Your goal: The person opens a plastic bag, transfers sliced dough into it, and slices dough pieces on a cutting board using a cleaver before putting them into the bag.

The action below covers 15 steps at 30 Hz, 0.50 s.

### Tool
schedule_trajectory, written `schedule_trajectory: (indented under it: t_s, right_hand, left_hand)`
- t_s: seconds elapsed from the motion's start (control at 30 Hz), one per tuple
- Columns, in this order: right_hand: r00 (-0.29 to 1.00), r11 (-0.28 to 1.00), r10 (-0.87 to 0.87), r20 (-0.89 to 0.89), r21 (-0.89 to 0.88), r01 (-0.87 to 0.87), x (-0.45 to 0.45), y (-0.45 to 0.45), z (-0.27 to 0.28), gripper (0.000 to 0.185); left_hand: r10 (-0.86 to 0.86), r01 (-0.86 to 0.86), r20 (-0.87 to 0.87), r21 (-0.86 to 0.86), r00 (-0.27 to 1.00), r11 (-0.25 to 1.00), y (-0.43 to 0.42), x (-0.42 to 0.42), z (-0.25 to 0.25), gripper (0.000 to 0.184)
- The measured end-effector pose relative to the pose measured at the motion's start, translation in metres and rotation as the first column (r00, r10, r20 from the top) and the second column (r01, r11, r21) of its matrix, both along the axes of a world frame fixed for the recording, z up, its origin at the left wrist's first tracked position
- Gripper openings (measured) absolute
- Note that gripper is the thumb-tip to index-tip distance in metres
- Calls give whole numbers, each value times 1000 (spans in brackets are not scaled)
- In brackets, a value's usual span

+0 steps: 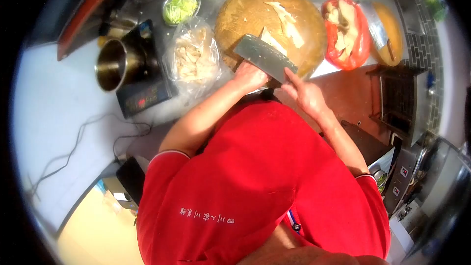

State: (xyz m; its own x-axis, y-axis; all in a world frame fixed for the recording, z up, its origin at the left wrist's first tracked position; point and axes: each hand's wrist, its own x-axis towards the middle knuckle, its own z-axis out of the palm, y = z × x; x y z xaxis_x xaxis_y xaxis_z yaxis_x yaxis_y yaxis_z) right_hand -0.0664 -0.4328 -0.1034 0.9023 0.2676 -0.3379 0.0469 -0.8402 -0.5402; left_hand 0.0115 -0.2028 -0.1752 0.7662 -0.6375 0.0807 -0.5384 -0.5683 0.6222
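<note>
A broad cleaver (265, 58) lies slanted over the near part of a round wooden chopping block (240, 14). My right hand (308, 98) is closed round its handle, with a finger along the blade's end. Beside the blade's near edge, my left hand (251, 76) is curled at the block's rim; the blade partly covers its fingers, and what they hold is hidden. Just beyond the blade sits a pale wedge-shaped piece of food (273, 41). Farther back lies a long, ragged pale piece (287, 23).
Left of the block are a clear plastic bag (194, 61) of pale pieces, a bowl of green shreds (181, 8), a metal pot (112, 66) and a black appliance with a lit display (142, 99). At right, a red bag (362, 44) of pale pieces adjoins another cleaver (377, 29) on a second board (395, 32).
</note>
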Motion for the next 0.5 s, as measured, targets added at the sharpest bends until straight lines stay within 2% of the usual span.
schedule_trajectory:
  t_s: [0.1,0.2,0.3,0.4,0.5]
  right_hand:
    - [999,999,7,33,-45,-6,-20,-6,-14,67]
    - [998,1000,-13,65,-17,14,-23,-5,-19,67]
    - [997,1000,-27,66,-4,27,-12,-1,-28,67]
    - [997,999,-34,75,32,32,1,-1,-36,68]
    - [997,999,-36,68,42,33,14,5,-38,70]
  left_hand:
    - [90,-75,119,-127,989,989,-3,-3,-10,44]
    - [73,-60,125,-108,989,992,-3,-2,-6,37]
    - [-15,15,-31,-21,999,1000,1,1,9,33]
    - [-17,15,30,50,999,999,0,1,-4,30]
    - [-34,30,196,26,980,999,1,1,-9,32]
